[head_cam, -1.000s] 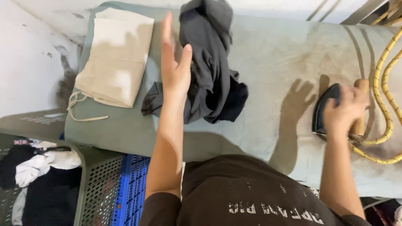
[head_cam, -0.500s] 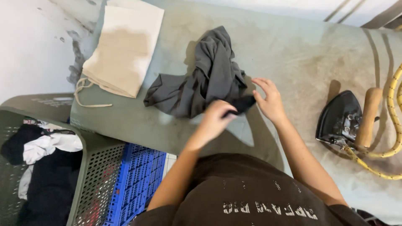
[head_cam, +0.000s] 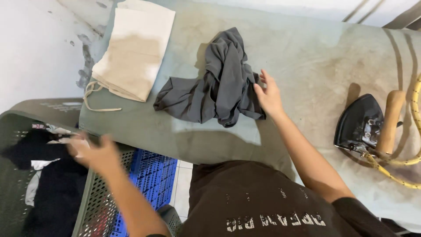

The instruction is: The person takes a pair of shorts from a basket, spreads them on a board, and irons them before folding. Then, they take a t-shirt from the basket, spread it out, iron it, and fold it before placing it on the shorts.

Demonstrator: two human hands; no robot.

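One crumpled dark grey cloth garment (head_cam: pixel 217 81) lies bunched on the stained pale green padded ironing table (head_cam: pixel 307 57), its long axis running from the far edge down toward the person. The right hand (head_cam: pixel 268 94), fingers spread and holding nothing, touches its right edge. One folded beige cloth with drawstrings (head_cam: pixel 133 50) lies well to the left of that hand; one black iron with a wooden handle (head_cam: pixel 366 125) rests to its right, trailing a yellow braided cord (head_cam: pixel 397 169). The left hand (head_cam: pixel 94 153), blurred and spread, hovers over one dark green perforated laundry basket (head_cam: pixel 90 206) of clothes; a blue plastic crate (head_cam: pixel 153 175) sits beside it.
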